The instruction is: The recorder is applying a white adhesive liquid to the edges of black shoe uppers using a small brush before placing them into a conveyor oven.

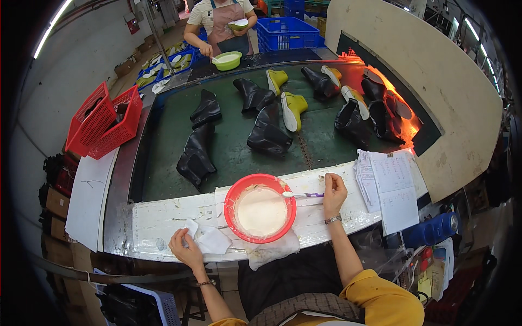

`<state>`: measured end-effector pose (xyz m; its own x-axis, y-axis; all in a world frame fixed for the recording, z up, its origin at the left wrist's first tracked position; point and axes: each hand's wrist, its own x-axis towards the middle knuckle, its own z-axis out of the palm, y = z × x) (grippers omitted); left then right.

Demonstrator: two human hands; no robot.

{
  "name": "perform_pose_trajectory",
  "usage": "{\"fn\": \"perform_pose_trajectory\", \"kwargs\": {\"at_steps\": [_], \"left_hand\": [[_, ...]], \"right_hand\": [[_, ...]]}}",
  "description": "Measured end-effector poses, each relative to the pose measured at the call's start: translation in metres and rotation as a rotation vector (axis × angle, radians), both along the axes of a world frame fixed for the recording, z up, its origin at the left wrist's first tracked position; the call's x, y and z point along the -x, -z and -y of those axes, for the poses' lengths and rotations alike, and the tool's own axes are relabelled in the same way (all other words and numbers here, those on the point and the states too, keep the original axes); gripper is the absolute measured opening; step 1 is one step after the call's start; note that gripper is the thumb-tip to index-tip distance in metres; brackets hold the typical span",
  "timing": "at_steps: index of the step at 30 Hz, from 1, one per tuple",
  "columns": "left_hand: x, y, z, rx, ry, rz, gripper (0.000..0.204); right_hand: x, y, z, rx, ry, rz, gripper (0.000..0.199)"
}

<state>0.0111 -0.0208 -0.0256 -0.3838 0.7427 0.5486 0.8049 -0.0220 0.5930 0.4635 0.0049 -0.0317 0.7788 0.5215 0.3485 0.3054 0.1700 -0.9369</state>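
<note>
Right hand pinched on brush laid across red bowl rim, bristles over the glue to drip inside; left hand loosely closed on white cloth beside bowl, kept within wiping reach.

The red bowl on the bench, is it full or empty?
Fairly full: the red bowl holds a creamy white liquid across nearly its whole inside.

Centre: red bowl of cream-white paste on a white tabletop. Above it: green belt with black boots and yellow shoes. Upper left: red baskets. Top: blue crate, green bowl.
</note>
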Motion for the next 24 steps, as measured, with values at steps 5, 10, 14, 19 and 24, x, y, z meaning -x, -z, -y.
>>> {"fn": "perform_pose_trajectory", "kwargs": {"at_steps": [5, 10, 14, 19, 24], "left_hand": [[0.001, 0.000, -0.003, -0.005, 0.016, -0.014, 0.014], [0.017, -0.008, -0.024, 0.114, 0.050, -0.113, 0.018], [0.022, -0.064, -0.025, 0.138, 0.238, 0.122, 0.040], [0.064, -0.157, 0.070, -0.150, -0.063, -0.155, 0.036], [0.165, -0.149, 0.190, 0.257, -0.545, -0.384, 0.051]], "right_hand": [[-0.001, 0.000, 0.000, 0.013, -0.014, -0.028, 0.015], [0.001, 0.003, -0.004, 0.008, -0.003, -0.002, 0.014], [0.000, 0.003, -0.002, 0.062, 0.012, 0.003, 0.015], [-0.004, 0.006, -0.001, 0.050, 0.048, 0.073, 0.019], [-0.014, 0.008, 0.007, 0.133, -0.010, -0.048, 0.024]]}}
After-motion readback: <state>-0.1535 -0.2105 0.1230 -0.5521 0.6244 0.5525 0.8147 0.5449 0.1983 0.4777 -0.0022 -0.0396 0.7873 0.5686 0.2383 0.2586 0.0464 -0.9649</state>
